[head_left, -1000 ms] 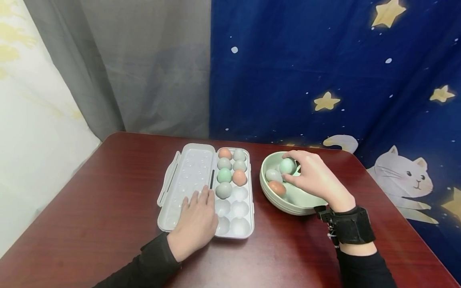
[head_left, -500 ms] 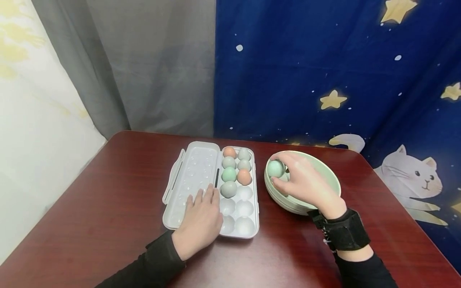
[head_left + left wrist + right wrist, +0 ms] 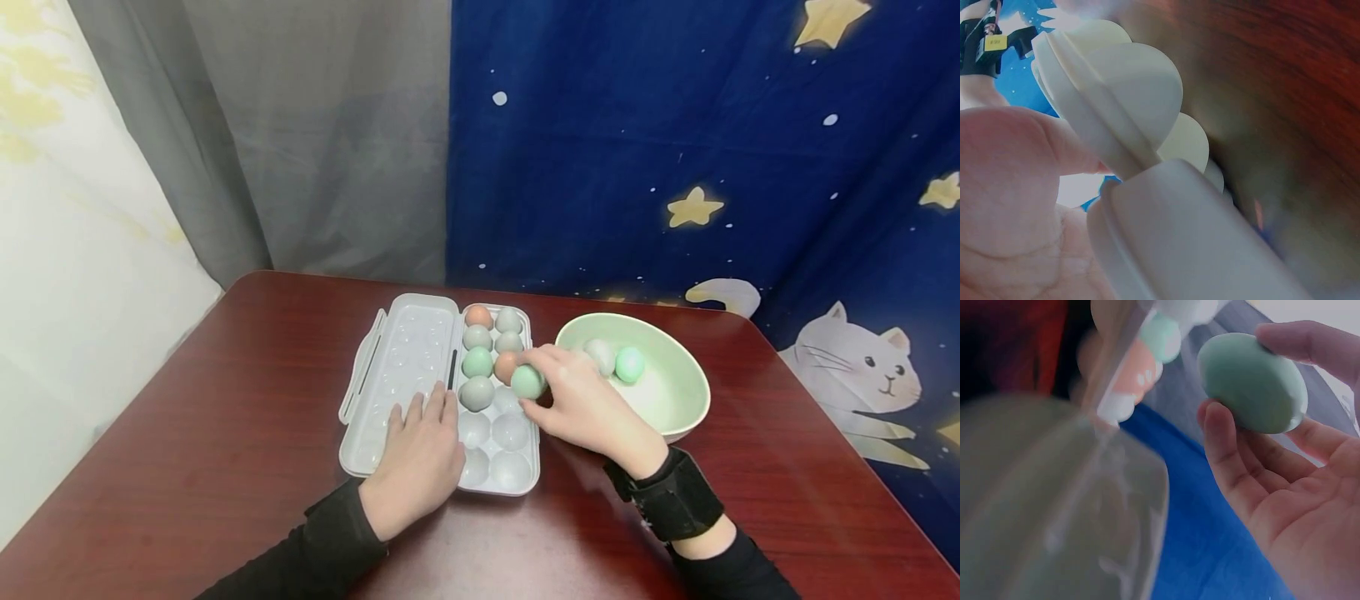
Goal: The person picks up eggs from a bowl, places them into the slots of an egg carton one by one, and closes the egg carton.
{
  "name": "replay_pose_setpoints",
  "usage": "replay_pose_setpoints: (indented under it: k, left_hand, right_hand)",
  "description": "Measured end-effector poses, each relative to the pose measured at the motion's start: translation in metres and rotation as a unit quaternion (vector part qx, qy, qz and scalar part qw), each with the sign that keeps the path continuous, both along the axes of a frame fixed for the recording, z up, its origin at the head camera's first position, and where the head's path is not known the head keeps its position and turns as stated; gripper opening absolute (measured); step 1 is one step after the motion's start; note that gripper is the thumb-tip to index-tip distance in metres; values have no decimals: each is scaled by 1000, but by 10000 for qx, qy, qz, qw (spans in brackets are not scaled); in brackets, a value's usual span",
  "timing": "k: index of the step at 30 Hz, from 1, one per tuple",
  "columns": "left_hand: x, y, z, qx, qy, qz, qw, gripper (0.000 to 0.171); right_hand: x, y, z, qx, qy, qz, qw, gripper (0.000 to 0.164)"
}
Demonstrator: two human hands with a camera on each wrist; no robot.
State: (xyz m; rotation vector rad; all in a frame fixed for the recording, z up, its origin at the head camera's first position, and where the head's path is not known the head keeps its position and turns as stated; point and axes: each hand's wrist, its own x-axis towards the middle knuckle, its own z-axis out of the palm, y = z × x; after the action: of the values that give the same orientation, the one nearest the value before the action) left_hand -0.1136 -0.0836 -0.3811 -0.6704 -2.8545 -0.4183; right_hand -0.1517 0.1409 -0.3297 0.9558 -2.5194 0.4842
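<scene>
Between thumb and fingers my right hand [image 3: 581, 400] pinches a pale green egg [image 3: 1252, 382], held over the right edge of the white egg carton [image 3: 534, 450]. My left hand [image 3: 416, 454] lies with fingers spread on the carton's opened lid [image 3: 408, 333], near the hinge. Orange, grey-green and green eggs fill the far cups, among them a green egg [image 3: 477, 362] and a grey-green egg [image 3: 476, 393]; the near cups hold nothing. In the left wrist view the underside of the carton's cups [image 3: 1141, 87] shows beside the left palm.
A light green bowl [image 3: 675, 392] stands right of the carton, with a whitish egg [image 3: 600, 354] and a mint egg [image 3: 630, 364] visible; the right hand hides part of it. Dark red wooden table [image 3: 277, 400] lies under everything, with curtains behind.
My right hand has lifted the pale green egg out of the bowl and carried it left to the carton. The left hand stays on the lid.
</scene>
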Motion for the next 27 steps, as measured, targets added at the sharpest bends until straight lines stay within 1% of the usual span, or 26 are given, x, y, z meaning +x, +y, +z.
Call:
replay_pose_setpoints:
  k: [7, 12, 16, 19, 27]
  left_hand:
    - [0, 1, -1, 34, -18, -12, 10000, 56]
    - [1, 2, -2, 19, -44, -16, 10000, 56]
    - [0, 2, -2, 6, 55, -6, 10000, 57]
    - [0, 2, -2, -17, 110, -7, 9999, 56]
    - [-1, 1, -3, -56, 144, 4, 9999, 57]
  right_hand:
    - [2, -9, -15, 428, 160, -431, 9980, 37]
    - [1, -10, -23, 503, -79, -356, 9981, 43]
    - [-1, -11, -27, 549, -252, -447, 9972, 48]
    - [-2, -11, -31, 582, -249, -572, 9964, 49]
    - [-6, -11, -35, 637, -314, -623, 9955, 49]
